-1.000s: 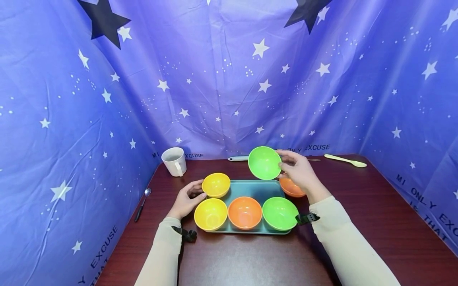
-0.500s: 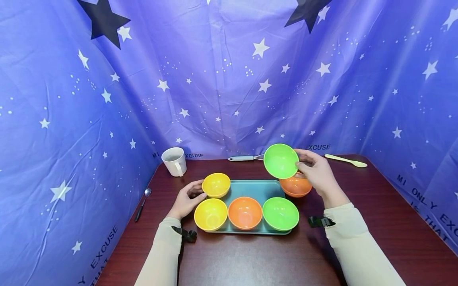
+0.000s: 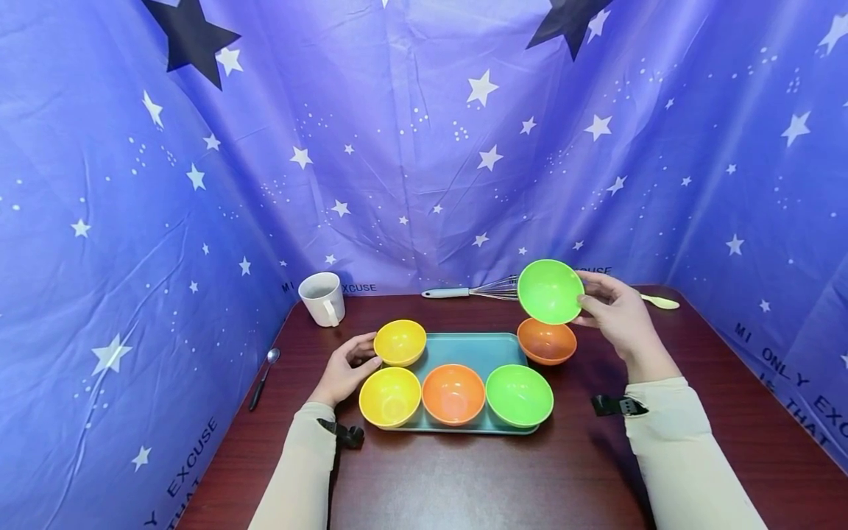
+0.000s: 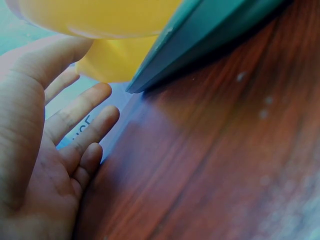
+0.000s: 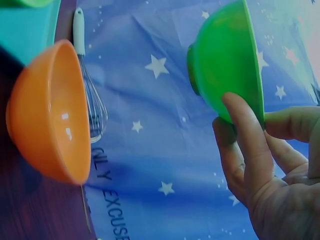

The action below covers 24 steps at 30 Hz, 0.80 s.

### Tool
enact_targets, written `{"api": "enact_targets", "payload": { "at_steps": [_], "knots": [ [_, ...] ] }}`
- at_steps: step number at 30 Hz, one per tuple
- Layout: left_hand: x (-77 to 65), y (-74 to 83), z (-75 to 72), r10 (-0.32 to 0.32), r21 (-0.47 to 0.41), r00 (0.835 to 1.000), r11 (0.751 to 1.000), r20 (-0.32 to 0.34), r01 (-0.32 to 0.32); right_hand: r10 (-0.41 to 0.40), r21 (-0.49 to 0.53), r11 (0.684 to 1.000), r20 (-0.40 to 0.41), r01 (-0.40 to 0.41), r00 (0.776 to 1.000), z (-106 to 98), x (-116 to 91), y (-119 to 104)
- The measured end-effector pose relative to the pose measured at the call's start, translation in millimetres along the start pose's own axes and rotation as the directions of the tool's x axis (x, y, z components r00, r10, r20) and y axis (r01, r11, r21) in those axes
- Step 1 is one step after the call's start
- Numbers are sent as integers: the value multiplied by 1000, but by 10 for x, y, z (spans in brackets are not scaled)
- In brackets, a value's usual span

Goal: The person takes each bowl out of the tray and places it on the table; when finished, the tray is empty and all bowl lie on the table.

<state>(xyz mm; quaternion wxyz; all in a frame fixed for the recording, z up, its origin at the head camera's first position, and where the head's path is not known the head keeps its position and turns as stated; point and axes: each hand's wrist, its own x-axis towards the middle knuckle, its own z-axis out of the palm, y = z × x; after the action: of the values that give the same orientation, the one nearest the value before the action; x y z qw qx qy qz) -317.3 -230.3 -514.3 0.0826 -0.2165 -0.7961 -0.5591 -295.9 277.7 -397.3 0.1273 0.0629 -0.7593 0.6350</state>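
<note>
My right hand [image 3: 616, 313] pinches a green bowl [image 3: 550, 291] by its right rim, holding it tilted in the air above an orange bowl [image 3: 547, 342] behind the tray's right end. The right wrist view shows the thumb on one side of the rim and fingers on the other side of the green bowl [image 5: 225, 60]. My left hand [image 3: 346, 370] rests beside a yellow bowl [image 3: 400, 343] at the tray's left end, its fingers loosely extended. In the left wrist view, the thumb [image 4: 55, 55] lies against or very near yellow plastic; contact is unclear.
A teal tray [image 3: 473, 346] bears a front row of yellow [image 3: 391, 397], orange [image 3: 453, 395] and green [image 3: 520, 396] bowls. Around it lie a white mug [image 3: 322, 299], a spoon [image 3: 265, 379], a whisk [image 3: 457, 292] and a pale yellow utensil [image 3: 660, 302], partly hidden. Starry cloth encloses the table.
My right hand has carried the green bowl rightward and slightly up, uncovering the orange bowl and more of the whisk. The left hand has stayed in place.
</note>
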Motion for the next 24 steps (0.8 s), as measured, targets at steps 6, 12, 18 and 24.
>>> {"api": "enact_targets", "payload": {
  "at_steps": [6,12,18,24],
  "knots": [
    [15,-70,2,-9,3,1000,1000,-4,9,11,-62,998,7,-10,1000,-167,13,52],
    [49,-294,11,-20,29,1000,999,-14,20,46,-21,999,3,-46,999,-357,25,163],
    [61,-346,-11,-42,25,999,999,-6,42,59,-25,998,10,-59,998,-503,37,269],
    [54,-344,-21,-37,37,999,999,0,37,70,-117,991,30,-66,997,-612,64,386]
  ]
}}
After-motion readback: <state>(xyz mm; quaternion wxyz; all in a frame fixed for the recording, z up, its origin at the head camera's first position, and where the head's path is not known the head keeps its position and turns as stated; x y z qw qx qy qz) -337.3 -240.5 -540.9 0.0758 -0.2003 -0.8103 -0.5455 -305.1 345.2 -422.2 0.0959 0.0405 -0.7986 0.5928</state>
